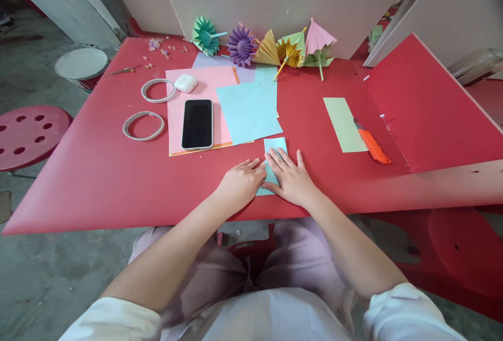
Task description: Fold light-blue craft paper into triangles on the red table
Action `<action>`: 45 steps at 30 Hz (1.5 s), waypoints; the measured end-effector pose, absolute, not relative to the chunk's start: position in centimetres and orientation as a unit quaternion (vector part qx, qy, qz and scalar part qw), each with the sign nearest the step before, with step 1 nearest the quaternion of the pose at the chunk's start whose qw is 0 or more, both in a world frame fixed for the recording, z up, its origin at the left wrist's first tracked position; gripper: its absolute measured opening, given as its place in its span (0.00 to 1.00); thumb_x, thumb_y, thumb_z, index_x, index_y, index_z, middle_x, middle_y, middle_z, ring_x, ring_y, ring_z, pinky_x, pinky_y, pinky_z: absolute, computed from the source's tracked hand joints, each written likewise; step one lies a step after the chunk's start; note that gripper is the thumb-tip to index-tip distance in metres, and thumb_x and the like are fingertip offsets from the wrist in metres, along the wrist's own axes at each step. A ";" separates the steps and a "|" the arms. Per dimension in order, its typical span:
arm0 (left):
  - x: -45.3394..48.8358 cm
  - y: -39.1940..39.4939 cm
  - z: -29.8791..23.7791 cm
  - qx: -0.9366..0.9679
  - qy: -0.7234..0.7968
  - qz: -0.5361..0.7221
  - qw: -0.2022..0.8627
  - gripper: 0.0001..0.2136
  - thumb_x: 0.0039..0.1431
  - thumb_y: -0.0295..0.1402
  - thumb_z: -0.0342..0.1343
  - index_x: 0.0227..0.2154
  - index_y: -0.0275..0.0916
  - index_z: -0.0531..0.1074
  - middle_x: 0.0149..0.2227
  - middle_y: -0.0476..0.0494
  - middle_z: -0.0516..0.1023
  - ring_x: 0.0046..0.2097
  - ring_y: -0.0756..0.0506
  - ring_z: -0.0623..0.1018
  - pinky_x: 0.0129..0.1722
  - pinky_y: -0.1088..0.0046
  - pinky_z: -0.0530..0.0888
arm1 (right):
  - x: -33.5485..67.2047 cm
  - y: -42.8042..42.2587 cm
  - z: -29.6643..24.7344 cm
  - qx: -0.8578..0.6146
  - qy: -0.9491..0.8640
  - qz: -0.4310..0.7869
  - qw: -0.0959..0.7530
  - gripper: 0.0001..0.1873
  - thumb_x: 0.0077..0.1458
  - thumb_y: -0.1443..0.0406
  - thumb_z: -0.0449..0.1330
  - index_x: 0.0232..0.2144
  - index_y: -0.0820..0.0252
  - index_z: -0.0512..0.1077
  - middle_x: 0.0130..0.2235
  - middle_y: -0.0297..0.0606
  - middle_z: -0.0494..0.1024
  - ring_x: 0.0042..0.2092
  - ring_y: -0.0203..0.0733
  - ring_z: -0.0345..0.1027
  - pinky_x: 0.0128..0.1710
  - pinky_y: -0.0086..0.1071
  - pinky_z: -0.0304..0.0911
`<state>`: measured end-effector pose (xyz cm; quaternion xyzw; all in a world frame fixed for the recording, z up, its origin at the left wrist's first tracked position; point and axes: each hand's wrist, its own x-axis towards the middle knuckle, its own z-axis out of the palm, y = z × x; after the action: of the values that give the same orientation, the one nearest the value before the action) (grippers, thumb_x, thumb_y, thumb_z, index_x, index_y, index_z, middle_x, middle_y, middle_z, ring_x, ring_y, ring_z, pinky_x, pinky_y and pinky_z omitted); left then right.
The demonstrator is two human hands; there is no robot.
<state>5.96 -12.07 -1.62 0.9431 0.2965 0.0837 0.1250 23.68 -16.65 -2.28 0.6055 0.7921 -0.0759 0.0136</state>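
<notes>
A narrow light blue paper strip point(274, 148) lies near the front edge of the red table point(98, 173). My left hand point(240, 183) rests on its left side with the fingers curled down onto the paper. My right hand point(290, 177) lies flat on the strip with its fingers stretched out, pressing it to the table. The lower part of the strip is hidden under both hands.
Behind the strip lie a light blue sheet point(247, 111), a pink sheet point(184, 89) with a black phone point(197, 123) and a white earbud case point(186, 83). Two tape rings point(143, 125) sit left. A green strip point(345, 123) and an orange cutter point(373, 146) lie right. Several folded paper umbrellas point(271, 47) line the back.
</notes>
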 end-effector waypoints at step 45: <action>5.0 -11.4 -0.8 0.948 0.265 0.024 0.176 0.11 0.58 0.34 0.53 0.44 0.41 0.68 0.58 0.45 0.63 0.60 0.43 0.61 0.57 0.64 0.60 | 23.4 -16.6 -2.1 0.612 0.786 -0.087 0.017 0.36 0.57 0.45 0.31 0.62 0.53 0.35 0.65 0.33 0.37 0.65 0.46 0.28 0.58 0.62 0.26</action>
<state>5.05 -11.41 -0.77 0.9478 0.2650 0.0242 0.1757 23.42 -16.63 -2.07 0.6117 0.7861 -0.0874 0.0165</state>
